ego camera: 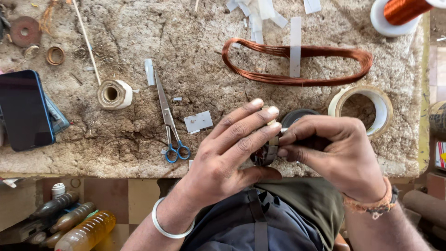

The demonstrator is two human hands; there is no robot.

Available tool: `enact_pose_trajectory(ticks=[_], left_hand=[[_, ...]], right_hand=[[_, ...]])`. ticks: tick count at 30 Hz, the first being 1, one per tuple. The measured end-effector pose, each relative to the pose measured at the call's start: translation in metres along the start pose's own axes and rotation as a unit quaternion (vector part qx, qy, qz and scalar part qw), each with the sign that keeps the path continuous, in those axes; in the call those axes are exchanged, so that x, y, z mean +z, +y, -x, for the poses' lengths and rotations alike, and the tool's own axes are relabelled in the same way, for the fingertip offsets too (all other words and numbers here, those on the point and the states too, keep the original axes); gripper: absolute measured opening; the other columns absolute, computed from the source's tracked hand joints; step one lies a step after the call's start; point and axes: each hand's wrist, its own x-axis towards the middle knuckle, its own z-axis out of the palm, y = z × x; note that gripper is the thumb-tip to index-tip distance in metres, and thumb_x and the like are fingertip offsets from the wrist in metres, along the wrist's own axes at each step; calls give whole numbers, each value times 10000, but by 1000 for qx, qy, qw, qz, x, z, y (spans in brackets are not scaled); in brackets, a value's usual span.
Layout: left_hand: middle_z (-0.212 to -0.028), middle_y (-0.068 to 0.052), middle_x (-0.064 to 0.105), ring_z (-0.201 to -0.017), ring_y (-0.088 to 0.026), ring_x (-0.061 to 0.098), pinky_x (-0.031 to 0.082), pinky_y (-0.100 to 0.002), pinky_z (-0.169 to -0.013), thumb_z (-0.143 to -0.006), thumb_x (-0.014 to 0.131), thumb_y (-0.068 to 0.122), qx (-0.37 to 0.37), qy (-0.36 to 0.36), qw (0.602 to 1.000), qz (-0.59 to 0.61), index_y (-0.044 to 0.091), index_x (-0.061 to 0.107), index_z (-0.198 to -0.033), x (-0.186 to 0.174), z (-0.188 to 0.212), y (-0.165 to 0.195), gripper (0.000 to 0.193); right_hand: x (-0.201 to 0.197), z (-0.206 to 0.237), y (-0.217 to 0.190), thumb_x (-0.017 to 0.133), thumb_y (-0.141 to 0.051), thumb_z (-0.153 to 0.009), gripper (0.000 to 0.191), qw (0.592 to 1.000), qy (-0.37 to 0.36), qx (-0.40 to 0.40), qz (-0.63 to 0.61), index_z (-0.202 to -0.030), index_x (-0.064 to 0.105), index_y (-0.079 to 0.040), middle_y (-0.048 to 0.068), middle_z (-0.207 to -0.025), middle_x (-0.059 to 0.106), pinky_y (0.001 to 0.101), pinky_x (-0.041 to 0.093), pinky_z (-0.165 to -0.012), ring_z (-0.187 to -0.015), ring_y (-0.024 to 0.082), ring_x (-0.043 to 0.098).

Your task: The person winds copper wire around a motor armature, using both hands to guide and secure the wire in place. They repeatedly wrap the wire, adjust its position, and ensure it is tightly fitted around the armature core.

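Hands met at bench [139, 153] edge: left hand [232, 153] clasped small round stator core [265, 151]; right hand [334, 148] pinched thin tool against it. I noted copper coil [297, 60] lying unfitted beyond, scissors [169, 121] idle.

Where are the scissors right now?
In the head view, the blue-handled scissors lie closed on the workbench, just beyond the left hand, between the small tape roll and a white paper scrap.
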Motion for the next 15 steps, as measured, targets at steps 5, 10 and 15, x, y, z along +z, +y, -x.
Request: enact_pose_trajectory(ticks=[5, 10, 15], left_hand=[[-1437, -192, 545, -1398, -397, 519, 468, -482, -1174, -736, 875, 305, -6, 59, 997, 47, -16, 539, -1356, -1, 3, 8, 775], [-1315, -125, 690, -1292, -313, 661, 549, -387, -1091, -945, 797, 96, -114, 145, 982, -37, 17, 678, -1253, 6, 13, 22, 339], [-1008, -89, 706, -957, -223, 670, 548, -318, -830, -874, 809, 71, -199, 187, 962, -31, 3, 744, -1062, 18, 13, 44, 210]], right_hand=[[2, 14, -3, 824, 68, -761, 215, 991, 66, -67, 98, -955, 776, -11, 93, -966, 792, 226, 651, -744, -871, 120, 765], [17, 21, 0, 800, 60, -817, 232, 980, 148, -86, 101, -1035, 752, -2, 93, -1024, 778, 222, 623, -796, -920, 115, 744], [33, 28, -7, 788, 47, -821, 275, 979, 188, -12, 80, -1093, 768, 9, 84, -957, 789, 209, 611, -708, -824, 98, 738]])
